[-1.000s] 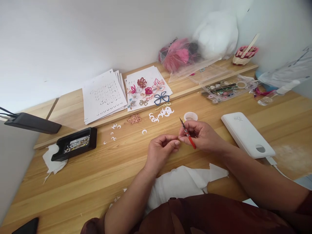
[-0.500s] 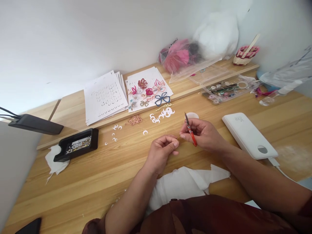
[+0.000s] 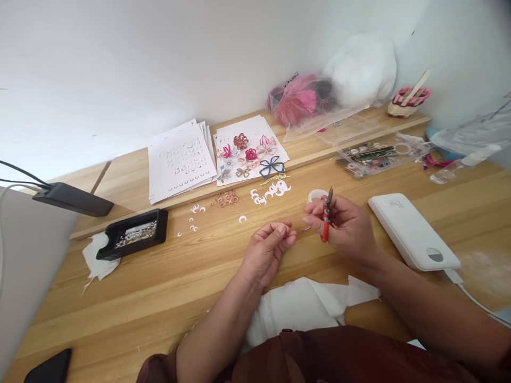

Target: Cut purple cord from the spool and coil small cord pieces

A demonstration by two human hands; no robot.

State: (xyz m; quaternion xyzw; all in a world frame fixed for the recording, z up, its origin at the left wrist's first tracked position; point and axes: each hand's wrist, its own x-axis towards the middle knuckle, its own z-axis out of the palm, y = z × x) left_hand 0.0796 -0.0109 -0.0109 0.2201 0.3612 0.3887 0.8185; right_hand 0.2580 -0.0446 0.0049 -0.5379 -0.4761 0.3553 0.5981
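My left hand [image 3: 270,249] is closed in a pinch near the middle of the table, on what looks like a thin thread, too fine to make out fully. In my right hand [image 3: 345,226], to its right, are small red-handled scissors [image 3: 326,215], their tip pointing up. A small purple bit [image 3: 306,228] shows just below the right fingertips. Behind that hand lies a round white roll [image 3: 318,195]. White crescent pieces [image 3: 277,188] and a cluster of copper-coloured rings [image 3: 227,198] lie beyond my hands. One single crescent [image 3: 242,218] sits apart.
Finished wire flowers rest on white paper [image 3: 255,126]. A black tray [image 3: 162,234] of beads stands left, a white power bank [image 3: 413,231] right. Behind are a clear parts box [image 3: 375,167] and a small basket [image 3: 408,103]. White cloth [image 3: 299,303] lies nearest me.
My right hand has drawn away from my left, to the right, with the scissors turned more upright. The view has shifted slightly. More of the white roll shows.
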